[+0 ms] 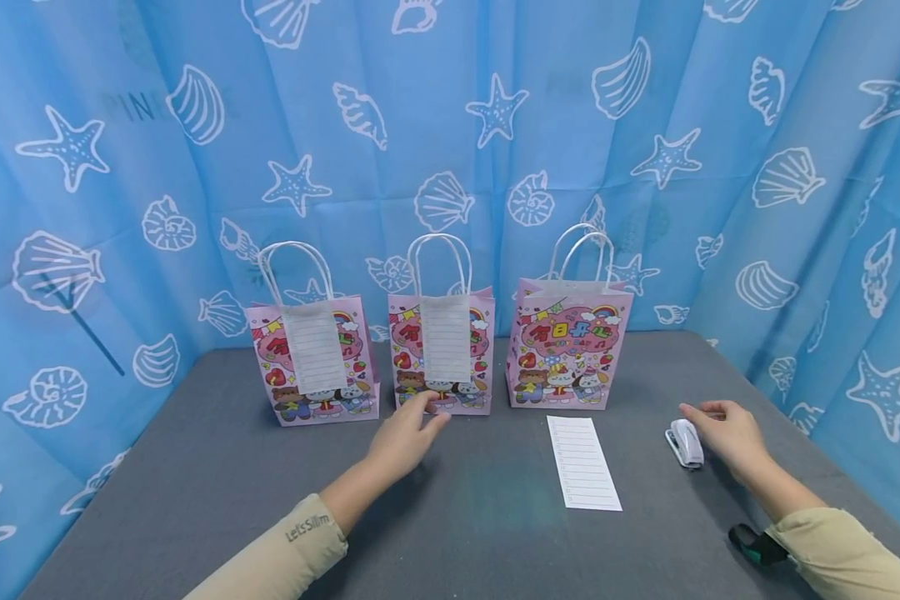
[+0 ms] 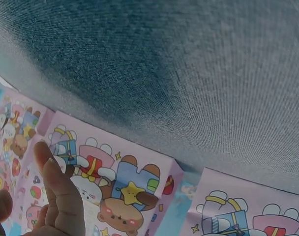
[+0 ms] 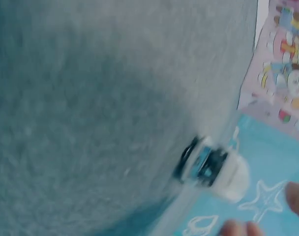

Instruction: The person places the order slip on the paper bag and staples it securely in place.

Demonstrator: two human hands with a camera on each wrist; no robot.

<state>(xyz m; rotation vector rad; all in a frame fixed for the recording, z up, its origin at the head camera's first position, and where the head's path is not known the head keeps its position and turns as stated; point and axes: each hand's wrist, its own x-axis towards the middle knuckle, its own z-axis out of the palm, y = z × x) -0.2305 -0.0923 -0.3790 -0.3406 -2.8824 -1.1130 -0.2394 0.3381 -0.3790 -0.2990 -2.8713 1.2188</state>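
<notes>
My left hand (image 1: 401,442) hovers in front of the middle pink gift bag (image 1: 407,392), its thumb and fingers apart with nothing between them. A lined paper strip (image 1: 447,337) hangs on that bag's front, below the white handle. On the right, my right hand (image 1: 729,433) is beside a small white stapler (image 1: 685,443) on the table. The stapler also appears, upside down and blurred, in the right wrist view, with the fingertips (image 3: 297,199) apart from it. Another lined strip (image 1: 585,462) lies flat on the table, in front of the right gift bag (image 1: 570,350).
At the left stands a matching gift bag (image 1: 363,387) with a lined strip (image 1: 313,346) on its front. The right bag has no strip on it. A grey cloth (image 1: 487,517) covers the table, and a blue shell-print curtain (image 1: 420,125) hangs behind and at both sides.
</notes>
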